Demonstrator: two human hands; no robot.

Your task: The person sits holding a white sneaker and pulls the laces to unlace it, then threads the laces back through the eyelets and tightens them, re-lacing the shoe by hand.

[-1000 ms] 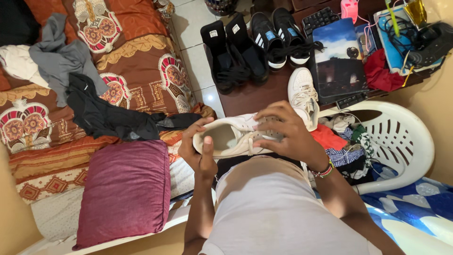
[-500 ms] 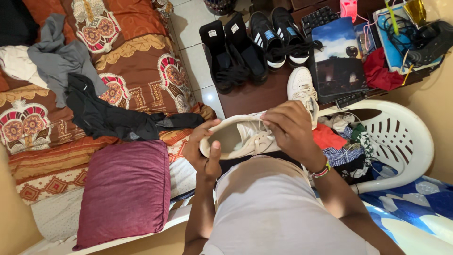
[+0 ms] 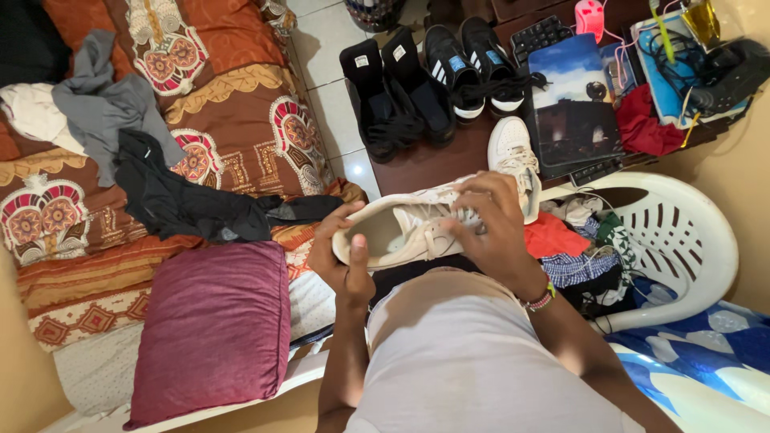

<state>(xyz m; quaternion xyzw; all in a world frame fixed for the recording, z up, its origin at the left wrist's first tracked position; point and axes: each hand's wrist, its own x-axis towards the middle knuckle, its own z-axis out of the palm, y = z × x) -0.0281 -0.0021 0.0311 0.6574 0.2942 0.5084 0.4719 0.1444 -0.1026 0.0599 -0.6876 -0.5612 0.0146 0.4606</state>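
Observation:
I hold a white sneaker (image 3: 401,228) in front of my chest, its opening facing up and its toe pointing right. My left hand (image 3: 341,261) grips the heel end, thumb lying along the rim. Over the laces and tongue rests my right hand (image 3: 489,228), fingers curled into them. The matching white sneaker (image 3: 513,156) lies on the dark wooden table (image 3: 425,164) just beyond my right hand.
Black high-top shoes (image 3: 393,92) and black striped sneakers (image 3: 477,60) stand on the table, beside a laptop (image 3: 573,108) and tangled cables. A white plastic chair (image 3: 682,248) with clothes is at right. A patterned bed (image 3: 216,152) with dark clothes and a maroon pillow (image 3: 212,329) lies left.
The sneaker has stayed in both hands and shifted slightly. My right hand's fingers moved over the laces. The left thumb slid along the heel rim.

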